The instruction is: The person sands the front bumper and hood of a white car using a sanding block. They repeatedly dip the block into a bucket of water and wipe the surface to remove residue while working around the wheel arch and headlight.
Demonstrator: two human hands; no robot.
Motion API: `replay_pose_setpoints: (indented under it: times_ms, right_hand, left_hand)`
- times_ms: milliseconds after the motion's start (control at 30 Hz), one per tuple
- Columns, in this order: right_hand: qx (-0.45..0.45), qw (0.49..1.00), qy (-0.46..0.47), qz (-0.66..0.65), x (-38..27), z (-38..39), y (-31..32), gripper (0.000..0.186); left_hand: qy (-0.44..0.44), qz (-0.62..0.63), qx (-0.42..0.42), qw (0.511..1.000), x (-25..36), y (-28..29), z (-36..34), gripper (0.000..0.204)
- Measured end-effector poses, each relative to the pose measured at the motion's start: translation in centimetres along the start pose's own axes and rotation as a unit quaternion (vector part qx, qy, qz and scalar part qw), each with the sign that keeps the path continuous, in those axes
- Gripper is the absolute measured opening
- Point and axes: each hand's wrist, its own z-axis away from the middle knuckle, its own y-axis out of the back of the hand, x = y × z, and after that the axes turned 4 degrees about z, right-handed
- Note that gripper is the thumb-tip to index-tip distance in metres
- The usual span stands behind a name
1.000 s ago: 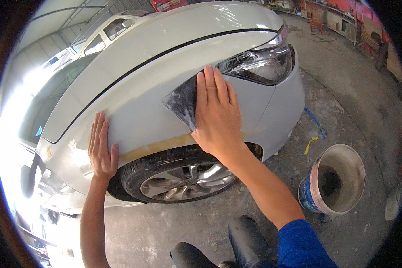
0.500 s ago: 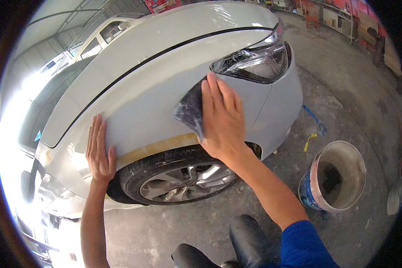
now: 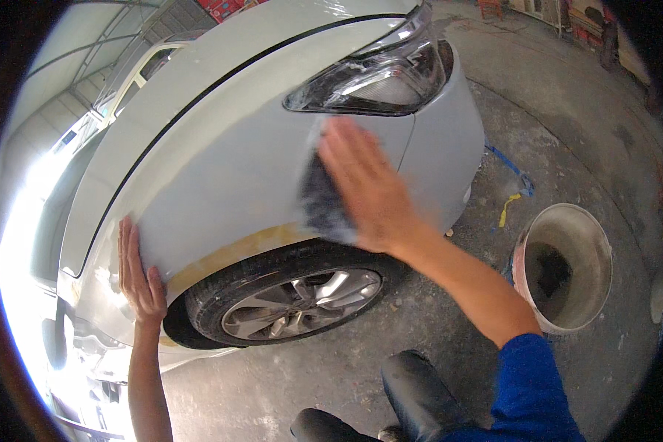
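A dark grey sheet of sandpaper (image 3: 321, 197) lies against the pale grey front fender (image 3: 221, 195) of a car, just below the headlight (image 3: 387, 85). My right hand (image 3: 376, 199) presses it there, fingers pointing up and left, blurred by motion; the palm hides part of the sheet. Farther left, my left hand (image 3: 141, 283) rests flat on the fender with its fingers stretched out and holds nothing. A tan band (image 3: 232, 253) edges the wheel arch between my hands. Beneath it is the wheel (image 3: 302, 306) with its black tyre and silver spokes.
On the concrete floor at the right stands a bucket (image 3: 605, 258) with dark liquid and a dark patch inside. Near the bumper lie a blue strap (image 3: 510, 166) and a yellow piece (image 3: 507, 209). My dark-clad legs (image 3: 420, 394) show below. Another vehicle (image 3: 136, 81) stands behind.
The view has shifted, so the headlight sits farther left and higher. My right hand has moved with the sandpaper down and toward the bumper along the fender. My left hand still rests on the fender.
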Motion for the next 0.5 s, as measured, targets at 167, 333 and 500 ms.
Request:
replay_pose_setpoints:
  times_ms: [167, 333, 500]
  right_hand:
    - [-0.006, 0.998, 0.043, -0.053, -1.9, -3.3, -0.8, 0.085]
    - [0.035, 0.995, -0.091, 0.013, 5.7, 6.7, -1.4, 0.086]
    - [0.046, 0.988, -0.145, 0.031, 0.1, 4.9, -2.4, 0.097]
  left_hand:
    - [-0.005, -0.011, -0.004, 1.0, -0.2, -0.2, -0.1, 0.066]
    - [-0.01, -0.005, 0.005, 1.0, -0.7, 0.0, 0.6, 0.067]
    - [-0.032, 0.001, -0.006, 0.999, -1.5, -0.3, 1.2, 0.065]
